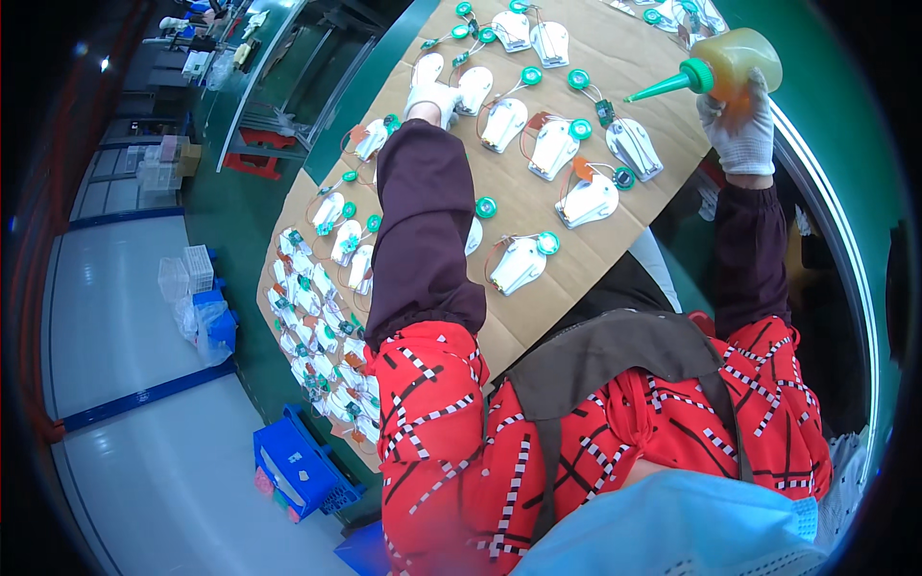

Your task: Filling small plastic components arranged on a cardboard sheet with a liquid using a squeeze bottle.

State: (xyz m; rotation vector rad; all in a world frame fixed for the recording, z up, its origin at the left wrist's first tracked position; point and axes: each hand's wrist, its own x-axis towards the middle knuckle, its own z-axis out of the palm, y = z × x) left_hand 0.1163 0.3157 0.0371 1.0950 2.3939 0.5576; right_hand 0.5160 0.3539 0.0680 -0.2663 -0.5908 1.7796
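Observation:
My right hand (747, 139), in a white glove, grips a squeeze bottle (759, 60) of amber liquid, its long green nozzle (663, 84) pointing left over the cardboard. My left hand (434, 100), also gloved, reaches to the far left part of the cardboard. It is right by a white plastic housing (427, 68); its fingers blend with the white parts, so their grip is unclear. Beside it lies another white housing (474, 90). Several more, such as one housing (634, 149) with a green circuit board (604, 113) and a round green disc (578, 80) on thin wires, lie around.
A brown cardboard sheet (586, 254) covers the green worktop (816, 58). Many housings are crowded together (322, 336) at its left end. Blue bins (298, 466) stand on the floor to the left. A metal-framed bench (259, 86) is at the far left.

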